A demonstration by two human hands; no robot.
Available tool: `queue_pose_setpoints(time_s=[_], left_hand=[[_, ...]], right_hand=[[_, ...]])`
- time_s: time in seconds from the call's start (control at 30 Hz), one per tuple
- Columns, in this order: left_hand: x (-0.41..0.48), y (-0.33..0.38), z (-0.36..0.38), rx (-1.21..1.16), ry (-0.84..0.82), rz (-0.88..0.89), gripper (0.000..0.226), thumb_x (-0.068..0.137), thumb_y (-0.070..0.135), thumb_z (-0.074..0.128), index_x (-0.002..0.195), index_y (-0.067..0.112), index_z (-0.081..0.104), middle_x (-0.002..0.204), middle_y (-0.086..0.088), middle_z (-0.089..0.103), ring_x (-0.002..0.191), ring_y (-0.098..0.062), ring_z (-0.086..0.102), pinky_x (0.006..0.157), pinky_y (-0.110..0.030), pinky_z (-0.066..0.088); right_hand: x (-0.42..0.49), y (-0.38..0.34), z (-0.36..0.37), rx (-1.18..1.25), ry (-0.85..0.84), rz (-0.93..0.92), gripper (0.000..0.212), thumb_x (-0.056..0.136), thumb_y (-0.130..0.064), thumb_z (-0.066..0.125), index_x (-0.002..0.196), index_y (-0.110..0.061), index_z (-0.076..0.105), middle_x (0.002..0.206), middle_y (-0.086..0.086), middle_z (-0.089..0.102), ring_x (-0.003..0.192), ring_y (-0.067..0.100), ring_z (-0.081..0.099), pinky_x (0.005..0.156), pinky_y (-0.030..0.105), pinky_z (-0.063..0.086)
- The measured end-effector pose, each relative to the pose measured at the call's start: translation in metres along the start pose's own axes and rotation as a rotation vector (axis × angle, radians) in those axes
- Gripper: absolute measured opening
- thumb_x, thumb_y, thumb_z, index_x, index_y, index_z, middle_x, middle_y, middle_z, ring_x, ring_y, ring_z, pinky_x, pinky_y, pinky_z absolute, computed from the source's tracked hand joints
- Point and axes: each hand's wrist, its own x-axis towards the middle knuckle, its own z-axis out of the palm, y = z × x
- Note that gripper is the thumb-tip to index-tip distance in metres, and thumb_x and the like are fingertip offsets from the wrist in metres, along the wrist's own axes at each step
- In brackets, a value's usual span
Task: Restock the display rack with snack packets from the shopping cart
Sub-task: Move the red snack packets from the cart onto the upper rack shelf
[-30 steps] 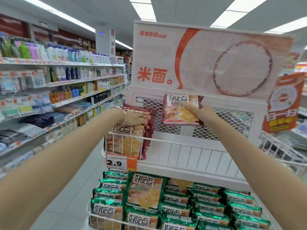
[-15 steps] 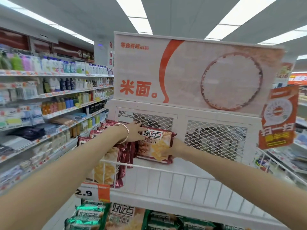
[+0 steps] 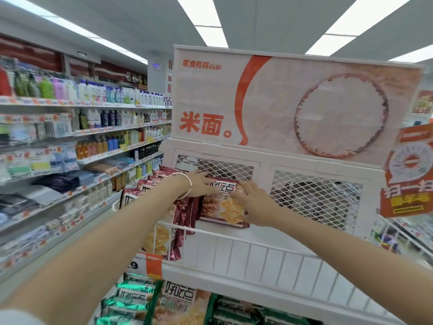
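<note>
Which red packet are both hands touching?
The rightmost red packet, face towards us: left hand and right hand both rest on it. The other packets stand to its left.

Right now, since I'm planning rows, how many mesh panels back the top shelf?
2: left mesh panel behind the red packet, right mesh panel beside it; none seems hidden.

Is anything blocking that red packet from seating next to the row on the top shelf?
Nothing visible. The red packet stands beside the row of red packets, in front of the mesh back, left hand and right hand resting on it.
</note>
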Motion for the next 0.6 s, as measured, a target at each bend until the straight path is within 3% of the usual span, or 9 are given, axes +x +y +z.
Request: queue_pose_setpoints(time_s=[0.07,0.13,0.2,0.27,0.3,0.33,0.37,0.47,0.6], left_hand=[[-0.011,-0.005,-0.003,-0.176,0.119,0.0,0.067,0.099,0.067,0.025,0.147,0.026,0.047,0.156,-0.007,0.041,0.143,-0.029,0.038,0.12,-0.048,0.026],[-0.029,-0.014,-0.007,-0.273,0.238,-0.012,0.065,0.1,0.065,0.026,0.128,0.019,0.062,0.116,-0.006,0.068,0.11,-0.025,0.061,0.099,-0.038,0.045],[-0.048,-0.032,-0.011,-0.319,0.305,-0.044,0.057,0.103,0.058,0.027,0.12,0.019,0.065,0.094,-0.003,0.062,0.091,-0.023,0.06,0.077,-0.03,0.043],[-0.072,-0.053,-0.011,-0.367,0.394,-0.071,0.051,0.104,0.055,0.029,0.095,0.02,0.066,0.087,-0.005,0.059,0.083,-0.027,0.062,0.068,-0.03,0.039],[-0.088,-0.064,-0.01,-0.383,0.447,-0.07,0.034,0.105,0.053,0.031,0.081,0.029,0.036,0.081,-0.003,0.056,0.074,-0.027,0.061,0.064,-0.029,0.037],[-0.1,-0.077,-0.009,-0.414,0.49,-0.111,0.053,0.105,0.051,0.032,0.106,0.005,0.059,0.074,-0.001,0.053,0.066,-0.025,0.055,0.059,-0.028,0.035],[-0.118,-0.088,-0.007,-0.408,0.504,-0.151,0.052,0.106,0.048,0.033,0.072,0.016,0.056,0.067,0.001,0.048,0.06,-0.021,0.048,0.056,-0.028,0.032],[-0.17,-0.129,0.006,-0.422,0.483,-0.279,0.049,0.105,0.05,0.033,0.078,0.015,0.053,0.064,-0.003,0.043,0.057,-0.019,0.04,0.055,-0.031,0.026],[-0.251,-0.18,0.048,-0.467,0.405,-0.425,0.056,0.106,0.048,0.033,0.099,0.003,0.065,0.082,-0.016,0.054,0.073,-0.025,0.051,0.063,-0.033,0.035]], right_hand=[[-0.001,-0.004,-0.011,0.049,-0.016,0.027,0.067,0.086,-0.03,0.07,0.147,-0.033,0.041,0.165,0.011,0.011,0.152,0.03,0.011,0.121,0.048,0.017],[-0.003,-0.011,-0.022,0.08,0.025,0.036,0.062,0.09,-0.038,0.066,0.147,-0.032,0.043,0.165,0.011,0.013,0.151,0.029,0.014,0.121,0.047,0.015],[-0.005,-0.026,-0.035,0.122,0.092,0.011,0.055,0.097,-0.041,0.057,0.149,-0.029,0.042,0.165,0.011,0.018,0.151,0.028,0.016,0.122,0.047,0.015],[-0.005,-0.048,-0.049,0.147,0.136,-0.042,0.046,0.105,-0.039,0.043,0.148,-0.025,0.043,0.164,0.011,0.021,0.151,0.028,0.019,0.122,0.048,0.016],[-0.003,-0.061,-0.056,0.146,0.16,-0.072,0.045,0.106,-0.039,0.038,0.148,-0.023,0.044,0.163,0.012,0.024,0.15,0.029,0.022,0.122,0.049,0.018],[-0.002,-0.076,-0.064,0.149,0.192,-0.098,0.044,0.107,-0.039,0.034,0.146,-0.022,0.047,0.161,0.012,0.028,0.148,0.03,0.025,0.12,0.05,0.021],[-0.001,-0.092,-0.073,0.167,0.234,-0.12,0.045,0.107,-0.04,0.032,0.142,-0.02,0.051,0.158,0.013,0.034,0.145,0.031,0.03,0.118,0.051,0.025],[0.003,-0.145,-0.095,0.234,0.339,-0.193,0.062,0.099,-0.05,0.024,0.128,-0.011,0.063,0.139,0.019,0.053,0.128,0.036,0.048,0.105,0.05,0.038],[-0.001,-0.234,-0.094,0.238,0.296,-0.322,0.052,0.103,-0.043,0.034,0.133,-0.009,0.059,0.143,0.019,0.05,0.133,0.036,0.044,0.109,0.051,0.035]])
